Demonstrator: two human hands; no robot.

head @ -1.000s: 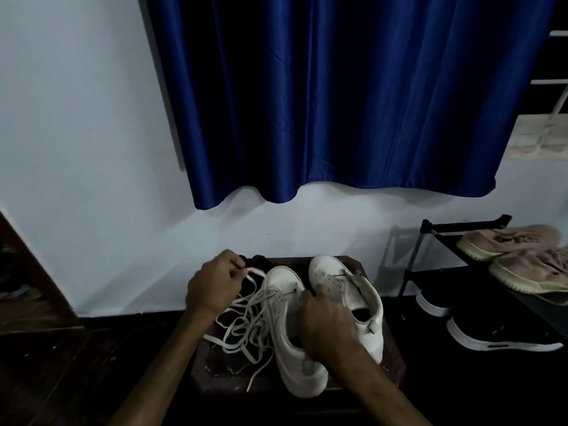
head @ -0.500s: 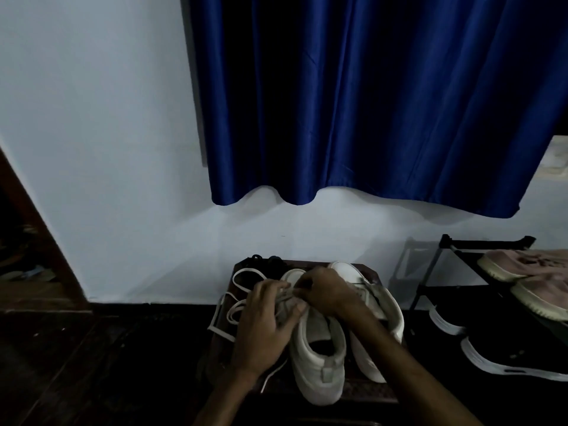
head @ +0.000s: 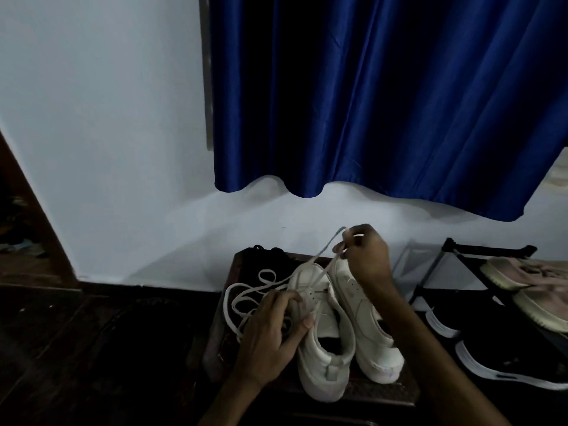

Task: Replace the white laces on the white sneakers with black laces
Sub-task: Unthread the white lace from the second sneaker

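- A dim room seen from above. Two white sneakers stand side by side on a low dark stool (head: 385,393) against a pale wall, toes pointing away, heels nearest the viewer.
- The left hand (head: 270,336) grips the left sneaker (head: 322,361) by its side, with the fingers curled over the eyelet edge and the thumb pressed on the inner side, holding it down.
- The right hand (head: 365,256) is raised above the toes at the far side. Its fingertips pinch a white lace (head: 328,243), which runs taut from the pinch down to the left sneaker's eyelets.
- More loose white lace (head: 226,302) lies in coils on the stool, left of the left sneaker.
- The right sneaker (head: 367,321) shows no lace across its front, as far as the gloom allows.
- A dark bundle (head: 267,253) at the stool's far left corner is probably the black laces. It is too dark to be certain.
- Handling, as a judgement: the lace is flat, soft and limp, so it should slide out under a steady pull but may snag at an eyelet. It is best pinched close to the eyelet or at the stiff tip.
- The sneaker looks light with a firm sole and would lift under the pull, so it is best held at the side or heel.
- To the right, a black shoe rack (head: 488,250) holds pinkish and dark shoes. A blue curtain (head: 384,96) hangs above.
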